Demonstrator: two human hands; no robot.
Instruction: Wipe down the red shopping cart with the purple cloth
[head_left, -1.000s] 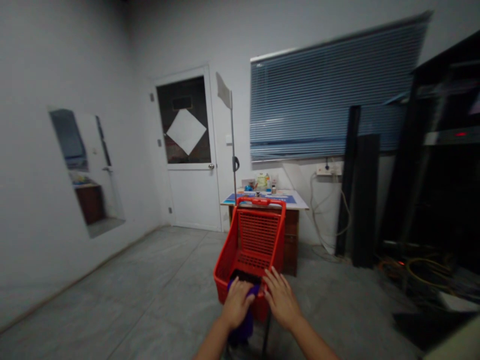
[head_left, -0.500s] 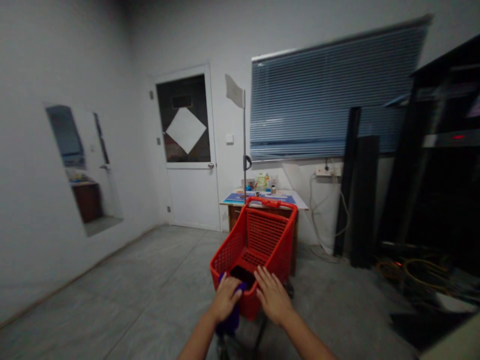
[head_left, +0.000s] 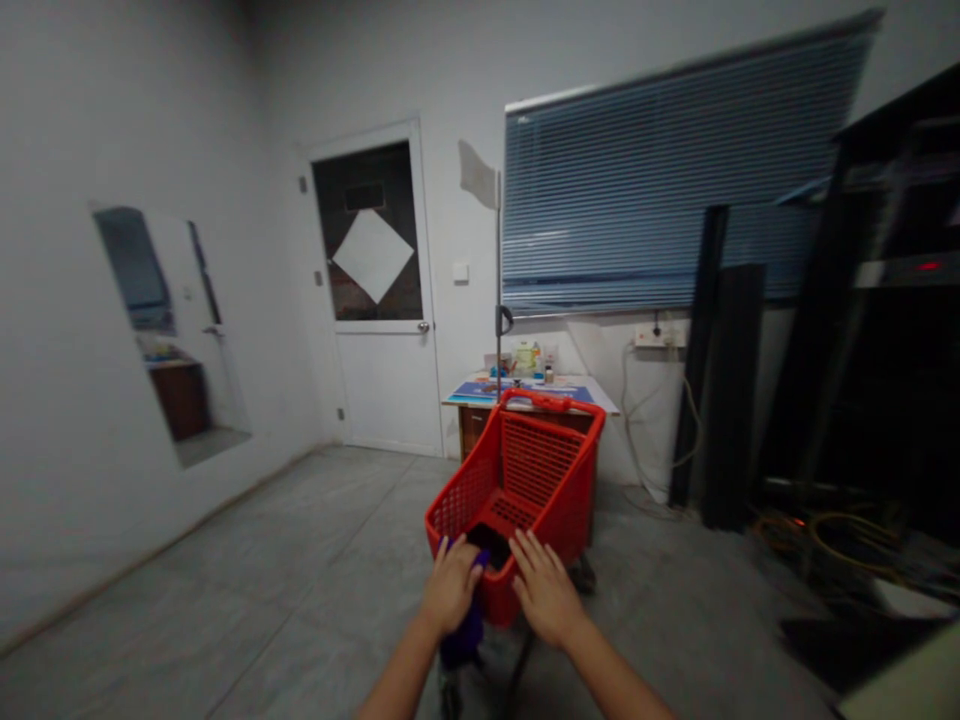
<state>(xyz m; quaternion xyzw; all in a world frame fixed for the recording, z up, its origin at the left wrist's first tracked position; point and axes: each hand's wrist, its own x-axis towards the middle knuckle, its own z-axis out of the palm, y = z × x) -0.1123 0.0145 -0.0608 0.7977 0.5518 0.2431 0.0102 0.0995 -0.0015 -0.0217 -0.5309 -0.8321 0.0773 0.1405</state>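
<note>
A small red plastic shopping cart point(head_left: 541, 455) with grid walls stands in front of me, tilted up toward its handle at the far side. My left hand point(head_left: 452, 580) is closed over a purple cloth point(head_left: 466, 635), pressing it on the cart's near left rim; the cloth hangs down outside. My right hand point(head_left: 546, 588) lies on the near right rim, fingers stretched and holding nothing. Between the hands, inside the basket, a dark patch point(head_left: 489, 545) shows; I cannot make out what it is. A pole with a pale flag point(head_left: 478, 175) rises by the cart's left handle end.
Behind the cart stands a desk point(head_left: 600, 392) with bottles and small items. A white door point(head_left: 386, 385) and a wall mirror point(head_left: 184, 335) are to the left. At right are dark tall panels point(head_left: 731, 400), a black rack and coiled yellow cable point(head_left: 855, 540) on the floor.
The cart and its flag pole have shifted slightly right and up in view. My left hand has moved a little with the cloth; the right hand stays on the rim.
</note>
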